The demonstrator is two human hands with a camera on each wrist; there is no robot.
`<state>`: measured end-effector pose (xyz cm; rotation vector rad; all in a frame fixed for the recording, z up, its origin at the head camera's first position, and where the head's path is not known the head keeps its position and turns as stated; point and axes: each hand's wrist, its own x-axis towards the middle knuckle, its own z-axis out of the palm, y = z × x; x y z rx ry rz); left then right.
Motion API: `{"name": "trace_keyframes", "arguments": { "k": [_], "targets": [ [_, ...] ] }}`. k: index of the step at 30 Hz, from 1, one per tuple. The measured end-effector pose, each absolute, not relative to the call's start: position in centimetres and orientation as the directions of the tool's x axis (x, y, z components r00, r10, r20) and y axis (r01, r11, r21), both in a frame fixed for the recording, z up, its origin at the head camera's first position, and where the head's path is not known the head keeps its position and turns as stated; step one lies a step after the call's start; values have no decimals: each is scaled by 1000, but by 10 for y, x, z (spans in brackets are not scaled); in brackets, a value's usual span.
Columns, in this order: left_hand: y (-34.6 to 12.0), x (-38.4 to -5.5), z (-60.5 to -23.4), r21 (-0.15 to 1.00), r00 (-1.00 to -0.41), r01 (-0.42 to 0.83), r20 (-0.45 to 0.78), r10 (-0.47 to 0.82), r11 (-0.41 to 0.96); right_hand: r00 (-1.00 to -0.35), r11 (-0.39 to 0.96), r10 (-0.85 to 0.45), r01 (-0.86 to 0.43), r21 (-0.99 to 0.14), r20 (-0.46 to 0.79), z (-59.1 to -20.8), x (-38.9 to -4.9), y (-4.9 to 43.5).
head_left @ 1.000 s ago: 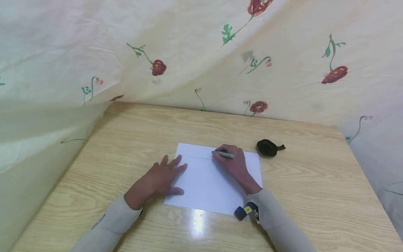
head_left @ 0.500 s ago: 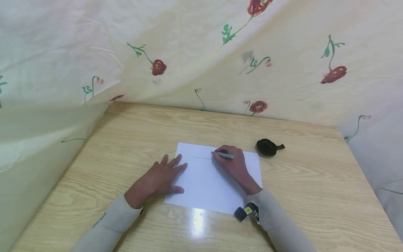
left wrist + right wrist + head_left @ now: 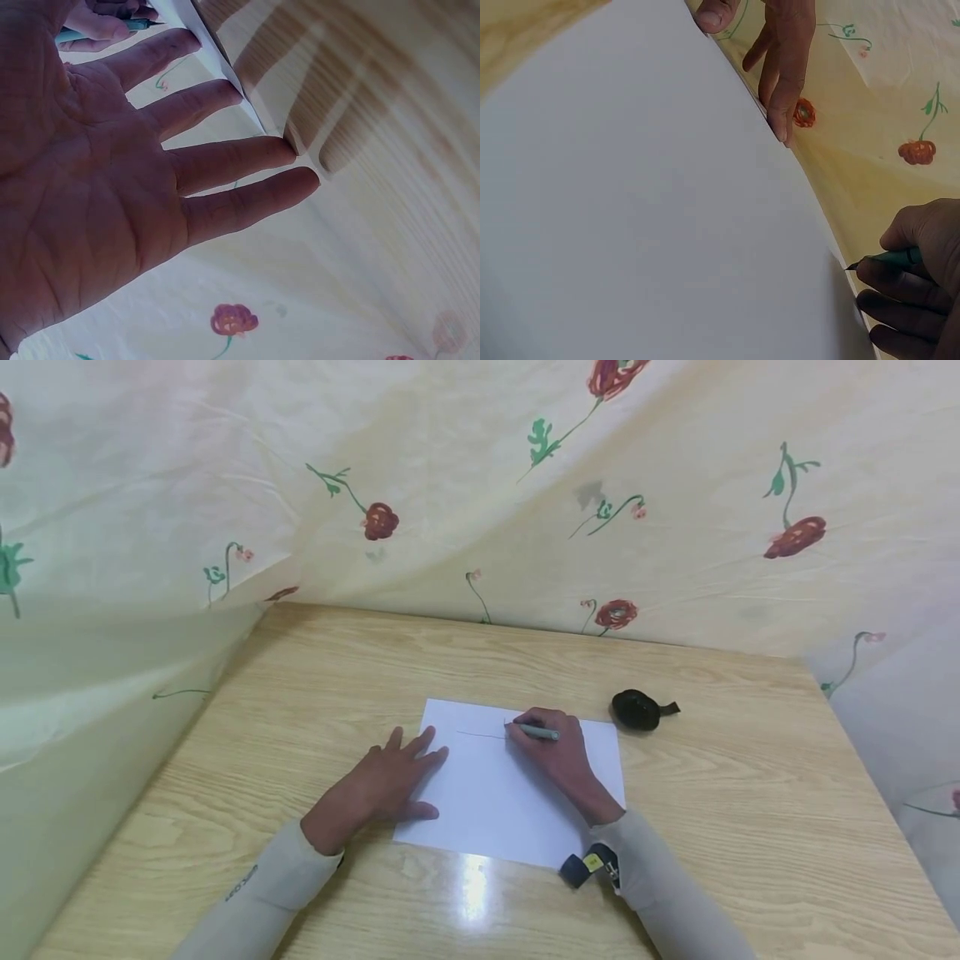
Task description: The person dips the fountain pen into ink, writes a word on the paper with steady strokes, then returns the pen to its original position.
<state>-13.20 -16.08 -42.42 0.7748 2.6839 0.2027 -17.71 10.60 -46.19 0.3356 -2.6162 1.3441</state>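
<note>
A white sheet of paper (image 3: 480,802) lies on the wooden table, with a thin drawn line (image 3: 480,735) across its upper part. My right hand (image 3: 557,747) pinches a green pen (image 3: 538,732) between thumb and fingers over the upper middle of the sheet. In the right wrist view the dark tip of the pen (image 3: 885,260) meets the paper. A short upright stroke shows by the tip in the head view. My left hand (image 3: 390,777) rests spread on the sheet's left edge; its fingers (image 3: 240,161) are straight in the left wrist view.
A black rounded object with a short tab (image 3: 637,711) lies just right of the paper. A black and yellow wrist device (image 3: 587,863) hangs by the right sleeve over the sheet's near edge. Flower-patterned cloth (image 3: 450,485) hangs behind and beside the table (image 3: 750,793).
The right hand and pen have shifted slightly down toward the drawn line, and a short upright stroke now shows by the tip. The left hand keeps its place on the paper.
</note>
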Motion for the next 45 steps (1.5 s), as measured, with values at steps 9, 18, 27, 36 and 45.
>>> {"name": "trace_keyframes", "arguments": {
  "k": [9,18,27,36,45],
  "targets": [
    [-160,-131,-422,229,-797,476,-296,527,849,-953,579,-127,-297,-760,276,-464,-175,107],
    [-158,-131,-421,249,-790,480,-293,538,841,-956,589,-133,-288,-755,261,-462,-171,109],
    [-158,-130,-421,262,-791,463,-310,528,847,-945,604,-132,-315,-732,299,-463,-166,108],
    [-158,-131,-422,260,-792,456,-317,521,851,-942,602,-128,-321,-731,309,-466,-161,107],
    [-159,-131,-425,246,-792,474,-300,531,845,-938,618,-132,-332,-713,322,-466,-155,105]
  ]
}}
